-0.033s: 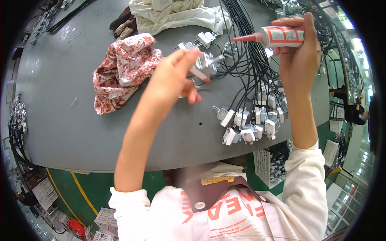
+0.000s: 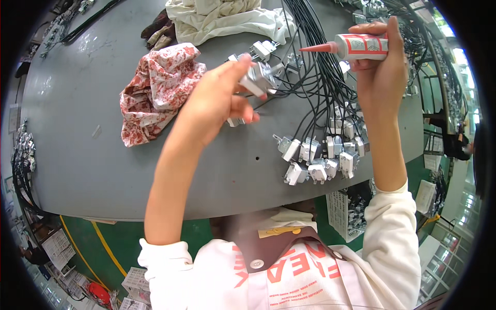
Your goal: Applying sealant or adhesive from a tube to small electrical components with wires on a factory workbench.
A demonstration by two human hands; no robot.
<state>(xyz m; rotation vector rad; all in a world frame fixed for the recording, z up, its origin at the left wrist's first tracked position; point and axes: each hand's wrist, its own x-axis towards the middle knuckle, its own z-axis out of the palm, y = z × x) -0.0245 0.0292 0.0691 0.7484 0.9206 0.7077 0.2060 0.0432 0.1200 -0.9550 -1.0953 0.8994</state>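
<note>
My left hand (image 2: 219,93) is closed on a white plug (image 2: 258,78) with metal prongs, gripped by thumb and fingers and slightly blurred. To its right, my right hand (image 2: 385,72) is wrapped round a small white and red glue bottle (image 2: 361,47), tilted on its side. The bottle's long pink nozzle (image 2: 319,48) points left, above the black cables. Beyond my left hand lies another white plug (image 2: 263,50), and part of one shows under my fingers. A group of white plugs (image 2: 318,168) on black cables lies nearer me, left of my right forearm.
A red-and-white patterned cloth (image 2: 160,93) is crumpled on the grey table (image 2: 93,170), left of my left hand. Cream cloth (image 2: 222,23) and dark gloves (image 2: 159,31) lie at the back. Black cables (image 2: 325,57) run from the far edge. A white crate (image 2: 338,214) stands below the table edge.
My left hand has shifted slightly left with the plug, its lower fingers curling in and the plug tilting. The bottle in my right hand has barely moved.
</note>
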